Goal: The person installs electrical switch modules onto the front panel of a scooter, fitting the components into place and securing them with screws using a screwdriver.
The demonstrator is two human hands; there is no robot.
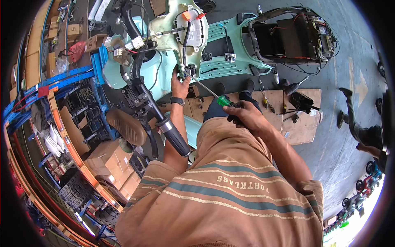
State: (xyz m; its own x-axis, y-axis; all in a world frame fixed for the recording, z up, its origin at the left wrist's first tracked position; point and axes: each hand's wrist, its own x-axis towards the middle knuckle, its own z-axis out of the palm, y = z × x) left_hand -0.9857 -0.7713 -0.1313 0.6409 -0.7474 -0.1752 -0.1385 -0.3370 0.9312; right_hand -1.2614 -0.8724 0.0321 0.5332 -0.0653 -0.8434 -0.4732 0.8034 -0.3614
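Observation:
My right hand [248, 116] is closed around the green and black handle of a screwdriver [222, 100]. Its long shaft points up and left, with the tip at a small metal latch-like part [190, 69] on the lower edge of a pale scooter body panel [166, 25]. My left hand [180, 88], a dark watch [177, 100] on the wrist, grips that edge beside the tip. Its fingertips are partly hidden behind the panel. Cables and an orange connector [187, 16] lie over the panel's rounded housing.
Black handlebars [152, 105] cross close to my left arm. A mint floorboard frame [218, 37] joins a dark rear frame [288, 37]. Cardboard [302, 131] carries tools, including a power drill [295, 85] at its edge. Shelving [61, 158] stands left; another person [364, 133] is at right.

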